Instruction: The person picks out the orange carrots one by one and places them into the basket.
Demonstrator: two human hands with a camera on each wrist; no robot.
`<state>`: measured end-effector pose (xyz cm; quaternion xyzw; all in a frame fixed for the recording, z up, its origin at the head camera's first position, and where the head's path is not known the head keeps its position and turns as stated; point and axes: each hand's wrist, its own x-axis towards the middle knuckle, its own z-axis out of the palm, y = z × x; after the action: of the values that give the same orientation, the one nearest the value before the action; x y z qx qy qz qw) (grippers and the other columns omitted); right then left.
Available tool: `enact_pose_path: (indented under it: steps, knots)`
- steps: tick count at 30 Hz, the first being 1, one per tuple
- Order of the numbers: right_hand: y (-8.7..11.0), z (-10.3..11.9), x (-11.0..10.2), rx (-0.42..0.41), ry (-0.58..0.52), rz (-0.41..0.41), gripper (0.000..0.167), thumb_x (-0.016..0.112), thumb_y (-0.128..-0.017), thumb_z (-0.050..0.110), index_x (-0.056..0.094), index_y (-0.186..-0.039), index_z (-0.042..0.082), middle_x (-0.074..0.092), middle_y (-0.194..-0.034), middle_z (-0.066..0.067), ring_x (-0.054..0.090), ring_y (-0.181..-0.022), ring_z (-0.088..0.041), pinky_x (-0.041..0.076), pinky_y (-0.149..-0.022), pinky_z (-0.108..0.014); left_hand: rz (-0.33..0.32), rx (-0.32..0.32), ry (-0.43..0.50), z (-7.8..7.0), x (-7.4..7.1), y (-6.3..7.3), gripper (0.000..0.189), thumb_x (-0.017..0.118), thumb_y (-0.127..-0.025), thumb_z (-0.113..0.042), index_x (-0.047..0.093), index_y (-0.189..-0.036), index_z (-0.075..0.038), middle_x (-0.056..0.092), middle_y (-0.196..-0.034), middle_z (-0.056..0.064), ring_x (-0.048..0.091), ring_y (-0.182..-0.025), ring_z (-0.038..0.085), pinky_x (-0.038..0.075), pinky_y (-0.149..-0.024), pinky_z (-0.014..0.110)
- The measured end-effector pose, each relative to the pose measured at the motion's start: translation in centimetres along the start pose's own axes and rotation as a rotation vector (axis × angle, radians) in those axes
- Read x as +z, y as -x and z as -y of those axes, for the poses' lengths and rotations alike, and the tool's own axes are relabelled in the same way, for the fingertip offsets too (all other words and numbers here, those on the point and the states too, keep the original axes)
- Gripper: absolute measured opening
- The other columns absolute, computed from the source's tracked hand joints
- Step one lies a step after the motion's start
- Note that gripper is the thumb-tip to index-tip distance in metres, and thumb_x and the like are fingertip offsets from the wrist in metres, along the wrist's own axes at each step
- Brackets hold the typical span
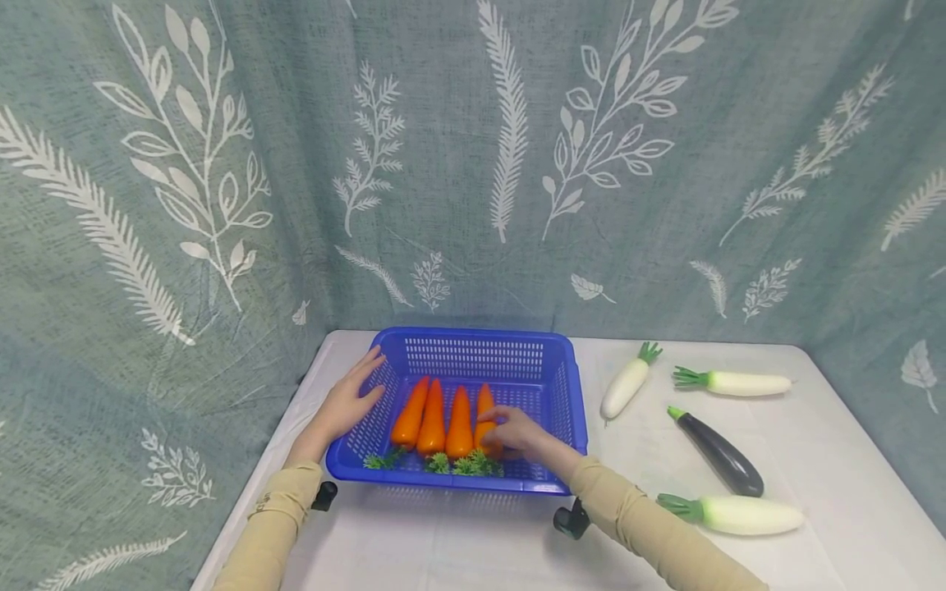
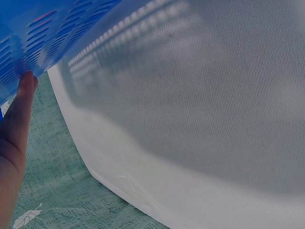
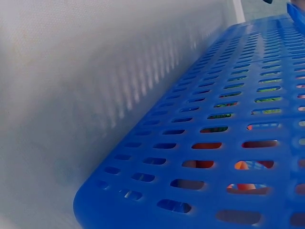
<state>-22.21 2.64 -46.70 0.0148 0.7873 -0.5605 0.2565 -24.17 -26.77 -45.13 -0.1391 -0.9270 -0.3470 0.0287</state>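
Note:
A blue plastic basket (image 1: 480, 484) holds several orange carrots (image 1: 430, 419) side by side, tips toward the back and green tops (image 1: 473, 465) toward the front. Over the rightmost carrot (image 1: 484, 400) is my right hand (image 1: 517, 431), its thumb and fingers pinching the thick end. My left hand (image 1: 346, 404) rests along the basket's left side with fingers straight. In the left wrist view, my left hand (image 2: 13, 138) reaches up to the slotted blue wall (image 2: 43, 43). The right wrist view shows mostly the slotted basket wall (image 3: 190, 138); the right hand's grip is hidden there.
To the right on the white table (image 1: 628, 460) lie a small white radish (image 1: 625, 387), a second radish (image 1: 750, 383), a dark eggplant (image 1: 720, 454) and a larger radish (image 1: 754, 515). A green patterned curtain (image 1: 458, 164) hangs behind and at the sides.

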Motion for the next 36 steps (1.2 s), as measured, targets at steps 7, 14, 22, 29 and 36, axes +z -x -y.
enact_pose_path:
  steps: [7, 14, 22, 29, 36]
  knots:
    - [0.03, 0.33, 0.07, -0.004, -0.02, -0.029, 0.039, 0.064, -0.076, -0.002, 0.062, -0.115, 0.0, 0.058, -0.107, -0.018, 0.058, -0.078, -0.021, 0.058, -0.073, -0.04, -0.005, 0.004, -0.002, -0.09, -0.17, -0.01, 0.052, 0.053, -0.094, -0.009, 0.037, -0.143, 0.002, 0.023, -0.156, 0.019, 0.025, -0.141, 0.043, 0.022, -0.113, 0.058]
    - [0.03, 0.58, 0.03, -0.015, -0.017, -0.051, 0.038, 0.064, -0.076, -0.002, 0.063, -0.114, -0.001, 0.059, -0.102, -0.016, 0.055, -0.07, -0.017, 0.055, -0.065, -0.032, -0.011, 0.007, 0.0, -0.27, -0.33, -0.04, 0.052, 0.052, -0.094, -0.008, 0.037, -0.143, 0.003, 0.023, -0.156, 0.02, 0.025, -0.141, 0.043, 0.022, -0.113, 0.058]
    - [-0.08, 0.49, -0.11, -0.089, 0.015, -0.083, 0.037, 0.063, -0.075, -0.003, 0.063, -0.112, -0.005, 0.061, -0.109, -0.021, 0.054, -0.069, -0.016, 0.052, -0.061, -0.024, -0.009, 0.002, -0.004, -0.33, -0.41, 0.01, 0.052, 0.052, -0.094, -0.008, 0.037, -0.143, 0.003, 0.023, -0.156, 0.02, 0.025, -0.14, 0.043, 0.022, -0.113, 0.058]
    - [0.04, 0.32, -0.32, -0.203, 0.09, -0.18, 0.037, 0.064, -0.07, -0.001, 0.065, -0.106, -0.007, 0.064, -0.107, -0.025, 0.055, -0.079, -0.02, 0.044, -0.062, -0.02, -0.009, 0.003, -0.013, -0.22, -0.34, 0.08, 0.052, 0.052, -0.094, -0.008, 0.037, -0.142, 0.004, 0.024, -0.155, 0.02, 0.026, -0.14, 0.043, 0.023, -0.113, 0.058]
    - [0.4, 0.35, -0.88, -0.232, 0.058, -0.305, 0.038, 0.063, -0.074, 0.004, 0.063, -0.112, -0.004, 0.062, -0.112, -0.027, 0.06, -0.095, -0.03, 0.051, -0.073, -0.032, -0.006, 0.007, -0.021, -0.2, -0.06, -0.03, 0.052, 0.053, -0.094, -0.008, 0.038, -0.142, 0.004, 0.024, -0.155, 0.02, 0.027, -0.14, 0.043, 0.024, -0.113, 0.058]
